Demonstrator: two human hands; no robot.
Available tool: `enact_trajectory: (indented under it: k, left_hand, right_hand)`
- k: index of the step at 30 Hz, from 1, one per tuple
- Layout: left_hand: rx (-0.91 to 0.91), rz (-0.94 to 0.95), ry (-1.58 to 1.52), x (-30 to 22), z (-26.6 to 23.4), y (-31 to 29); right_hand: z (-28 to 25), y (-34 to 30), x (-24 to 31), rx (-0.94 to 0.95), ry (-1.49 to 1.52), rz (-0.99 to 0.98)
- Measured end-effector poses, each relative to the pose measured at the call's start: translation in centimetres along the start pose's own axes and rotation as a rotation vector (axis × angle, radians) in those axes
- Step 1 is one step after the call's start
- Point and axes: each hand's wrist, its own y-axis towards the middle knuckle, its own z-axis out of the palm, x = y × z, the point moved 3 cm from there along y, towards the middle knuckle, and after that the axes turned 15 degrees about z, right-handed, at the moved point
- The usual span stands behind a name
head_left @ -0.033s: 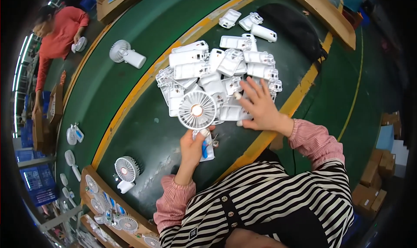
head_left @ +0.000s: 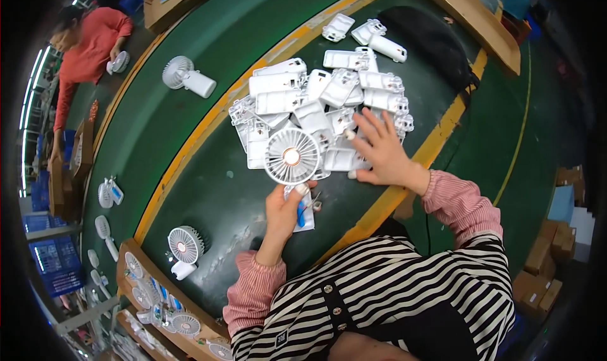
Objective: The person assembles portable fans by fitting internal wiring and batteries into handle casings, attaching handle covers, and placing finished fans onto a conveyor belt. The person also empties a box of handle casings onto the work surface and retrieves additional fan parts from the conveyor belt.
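Note:
My left hand (head_left: 282,212) is closed around the neck of a white handheld fan (head_left: 308,147), whose round grille faces up. Below the fan's head its handle lies uncovered, with a blue part (head_left: 301,217) inside and a small loose piece (head_left: 317,205) beside it. Over the right side of a heap of white plastic handle casings (head_left: 276,101), my right hand (head_left: 384,152) is spread open, palm down. Its fingertips, some with white coverings, reach the nearest casings; whether they press on them I cannot tell. Nothing shows in its grasp.
One fan (head_left: 188,77) lies on the green belt beyond the yellow line, another (head_left: 185,250) near my left. A cardboard box (head_left: 129,291) of fans stands at lower left. A black bag (head_left: 430,48) lies at the back right. A co-worker in red (head_left: 95,48) handles a fan across the belt.

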Motion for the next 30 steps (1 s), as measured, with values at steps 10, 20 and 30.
enact_trajectory:
  k: [10, 20, 30]
  left_hand:
    - [0.079, -0.015, -0.138, -1.2, 2.4, 1.9]
    - [-0.302, 0.035, -0.167, -4.1, -6.4, -5.2]
    - [-0.433, 0.127, -0.193, -3.8, -11.5, -6.9]
  right_hand:
    - [-1.0, 4.1, -4.4, -0.152, -0.145, -0.018]
    - [-3.9, 3.1, 4.4, -0.195, -0.024, -0.261]
    - [-0.5, 10.8, 28.7, -0.039, 0.262, -0.836]
